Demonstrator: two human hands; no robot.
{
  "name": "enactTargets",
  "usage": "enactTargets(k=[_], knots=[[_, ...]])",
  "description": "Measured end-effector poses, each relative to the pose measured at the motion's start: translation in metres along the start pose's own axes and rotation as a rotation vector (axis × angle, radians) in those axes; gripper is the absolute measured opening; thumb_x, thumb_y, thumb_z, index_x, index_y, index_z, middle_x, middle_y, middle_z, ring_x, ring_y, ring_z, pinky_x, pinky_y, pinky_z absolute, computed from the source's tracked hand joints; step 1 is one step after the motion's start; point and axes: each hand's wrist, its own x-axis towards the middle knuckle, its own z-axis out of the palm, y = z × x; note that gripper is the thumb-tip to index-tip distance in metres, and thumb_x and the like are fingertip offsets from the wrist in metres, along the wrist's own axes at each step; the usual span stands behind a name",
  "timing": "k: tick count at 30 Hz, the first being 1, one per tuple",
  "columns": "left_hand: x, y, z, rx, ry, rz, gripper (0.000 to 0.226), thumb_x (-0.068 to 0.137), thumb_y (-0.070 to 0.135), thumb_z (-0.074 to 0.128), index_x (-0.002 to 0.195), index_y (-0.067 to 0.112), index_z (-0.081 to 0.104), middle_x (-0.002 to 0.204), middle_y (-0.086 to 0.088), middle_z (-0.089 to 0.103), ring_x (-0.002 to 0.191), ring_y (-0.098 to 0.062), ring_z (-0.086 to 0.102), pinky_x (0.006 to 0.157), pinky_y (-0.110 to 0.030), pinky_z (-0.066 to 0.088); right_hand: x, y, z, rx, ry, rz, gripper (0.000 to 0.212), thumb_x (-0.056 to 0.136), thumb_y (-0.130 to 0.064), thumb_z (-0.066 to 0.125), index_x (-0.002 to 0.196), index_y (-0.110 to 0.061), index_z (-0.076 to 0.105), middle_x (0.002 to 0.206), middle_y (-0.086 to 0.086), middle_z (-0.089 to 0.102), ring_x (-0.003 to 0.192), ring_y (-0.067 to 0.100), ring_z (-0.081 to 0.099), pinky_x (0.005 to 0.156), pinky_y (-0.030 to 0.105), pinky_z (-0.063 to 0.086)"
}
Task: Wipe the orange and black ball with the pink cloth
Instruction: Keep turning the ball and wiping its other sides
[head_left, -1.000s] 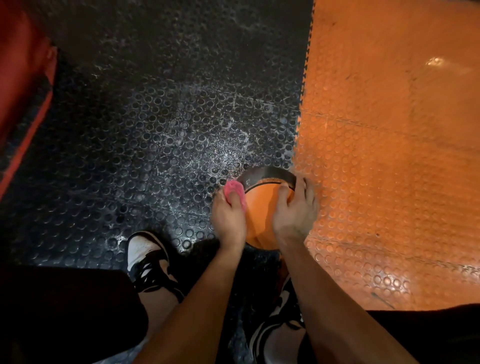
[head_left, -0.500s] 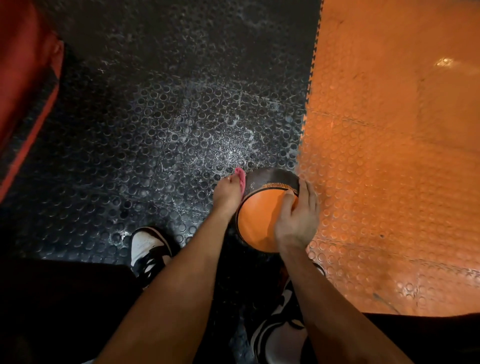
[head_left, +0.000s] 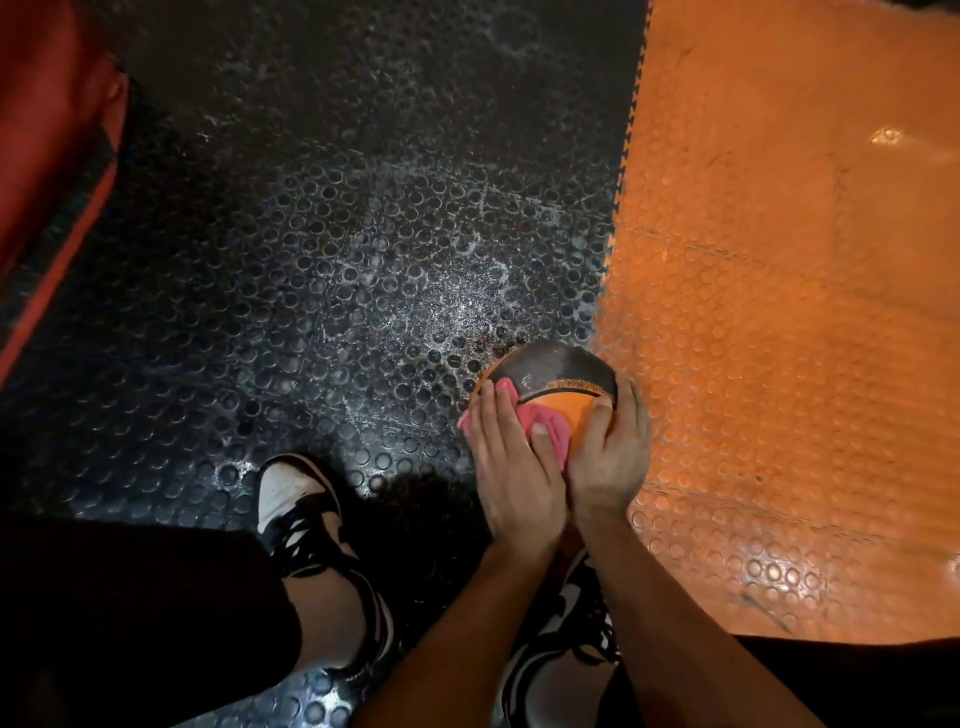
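Observation:
The orange and black ball rests on the floor at the seam between black and orange mats, in front of my feet. My left hand lies flat on top of it and presses the pink cloth against the orange part with straight fingers. The cloth shows between fingers and thumb. My right hand cups the ball's right side, thumb on top and fingers curled round its edge. Most of the ball's near half is hidden under both hands.
Black studded floor mat with white scuffs covers the left; orange studded mat covers the right. My two black and white shoes stand close below the ball. A red padded object sits at the far left.
My left hand has swung with the cloth from the ball's left side up onto its top, next to the right hand. The right hand keeps its hold.

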Motion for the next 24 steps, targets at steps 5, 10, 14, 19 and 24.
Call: enactTargets(k=[5, 10, 14, 19, 24], knots=[[0.082, -0.012, -0.003, 0.074, -0.141, -0.26, 0.045, 0.11, 0.041, 0.031, 0.123, 0.011, 0.064, 0.111, -0.007, 0.068, 0.098, -0.019, 0.068, 0.072, -0.027, 0.052, -0.003, -0.003, 0.002, -0.001, 0.003, 0.017, 0.056, 0.103, -0.039, 0.038, 0.148, -0.013, 0.057, 0.154, 0.009, 0.054, 0.145, 0.027, 0.046, 0.121, 0.045, 0.036], [0.141, -0.034, -0.015, -0.028, -0.568, -0.448, 0.053, 0.111, 0.042, 0.026, 0.073, 0.017, 0.052, 0.066, 0.003, 0.046, 0.054, -0.01, 0.042, 0.047, -0.025, 0.035, -0.003, -0.011, 0.003, -0.051, -0.014, 0.03, 0.06, 0.103, -0.044, 0.034, 0.151, -0.016, 0.055, 0.157, 0.008, 0.051, 0.147, 0.028, 0.043, 0.121, 0.045, 0.032], [0.101, -0.016, -0.017, -0.087, -0.299, -0.433, 0.049, 0.11, 0.049, 0.027, 0.118, 0.017, 0.064, 0.104, -0.001, 0.064, 0.081, -0.01, 0.057, 0.065, -0.025, 0.042, -0.002, -0.011, 0.004, -0.037, -0.014, 0.027, 0.06, 0.103, -0.044, 0.032, 0.15, -0.015, 0.055, 0.156, 0.008, 0.052, 0.146, 0.027, 0.044, 0.122, 0.045, 0.034], [0.011, 0.008, 0.0, -0.019, 0.05, -0.145, 0.055, 0.108, 0.036, 0.031, 0.159, 0.014, 0.031, 0.166, -0.003, 0.029, 0.154, -0.017, 0.02, 0.125, -0.031, 0.018, 0.002, -0.003, 0.004, -0.048, -0.009, -0.013, 0.06, 0.102, -0.042, 0.033, 0.148, -0.011, 0.058, 0.153, 0.013, 0.056, 0.143, 0.031, 0.049, 0.119, 0.048, 0.039], [0.012, 0.004, 0.002, 0.026, 0.014, -0.083, 0.055, 0.108, 0.034, 0.032, 0.157, 0.009, 0.035, 0.164, -0.007, 0.033, 0.154, -0.021, 0.022, 0.126, -0.046, 0.02, -0.002, 0.001, 0.001, -0.013, 0.002, -0.018, 0.06, 0.102, -0.042, 0.033, 0.147, -0.01, 0.058, 0.152, 0.014, 0.056, 0.143, 0.031, 0.049, 0.119, 0.042, 0.035]])
